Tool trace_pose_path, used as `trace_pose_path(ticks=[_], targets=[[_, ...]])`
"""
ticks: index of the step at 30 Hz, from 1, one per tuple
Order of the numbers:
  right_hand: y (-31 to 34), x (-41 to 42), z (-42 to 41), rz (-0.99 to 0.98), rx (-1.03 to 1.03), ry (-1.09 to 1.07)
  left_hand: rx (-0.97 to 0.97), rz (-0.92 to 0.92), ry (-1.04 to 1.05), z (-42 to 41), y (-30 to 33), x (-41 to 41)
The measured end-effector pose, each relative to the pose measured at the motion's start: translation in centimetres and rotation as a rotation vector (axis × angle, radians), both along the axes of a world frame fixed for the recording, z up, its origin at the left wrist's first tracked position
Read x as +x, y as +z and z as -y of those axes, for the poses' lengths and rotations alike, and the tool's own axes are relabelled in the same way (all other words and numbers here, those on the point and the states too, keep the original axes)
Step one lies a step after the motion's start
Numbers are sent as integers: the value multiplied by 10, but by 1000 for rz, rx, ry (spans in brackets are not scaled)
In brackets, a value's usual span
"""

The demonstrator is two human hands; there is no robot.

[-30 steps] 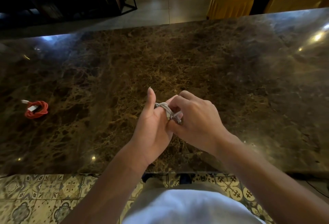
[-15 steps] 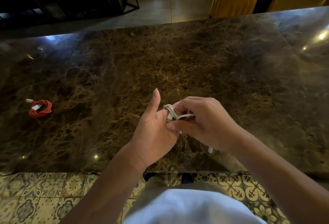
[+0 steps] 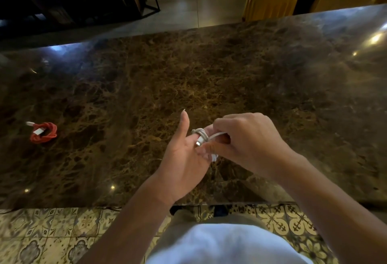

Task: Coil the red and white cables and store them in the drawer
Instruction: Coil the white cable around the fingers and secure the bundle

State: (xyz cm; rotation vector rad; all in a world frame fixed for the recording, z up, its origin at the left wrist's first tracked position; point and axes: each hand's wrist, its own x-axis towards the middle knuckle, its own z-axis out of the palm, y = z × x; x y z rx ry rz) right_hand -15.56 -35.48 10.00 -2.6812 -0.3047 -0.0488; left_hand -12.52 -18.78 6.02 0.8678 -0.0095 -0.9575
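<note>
While our right hand [image 3: 247,140] pinches the tail of the thin white cable [image 3: 201,134], its coil sits wound round the straight fingers of our left hand [image 3: 182,159], just left of that pinch; the coiled red cable [image 3: 44,132] lies far left on the brown marble table [image 3: 209,75].

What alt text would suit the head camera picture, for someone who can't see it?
Two hands coil a white cable above a dark marble table: the cable is looped round the fingers of the left hand, thumb raised, while the right hand pinches the loose strand. A coiled red cable lies on the table far to the left.
</note>
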Motion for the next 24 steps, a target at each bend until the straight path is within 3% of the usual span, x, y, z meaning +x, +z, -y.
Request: trace_pose_path(ticks=[3, 6, 10, 13, 18, 24], targets=[[17, 6, 10, -249, 258, 192, 10, 20, -75, -1, -3, -2], [29, 13, 26, -467, 563, 242, -28, 22, -133, -2, -1, -4], [28, 24, 36, -377, 504, 347, 66, 197, -259, 1, -7, -11], [27, 36, 38, -383, 529, 395, -1, 165, -387, 4, -2, -17], [-11, 44, 45, -446, 891, 224, -171, 29, -419, 4, 11, -12], [-58, 31, 41, -615, 1212, 302, -346, 17, -528, 5, 31, -8]])
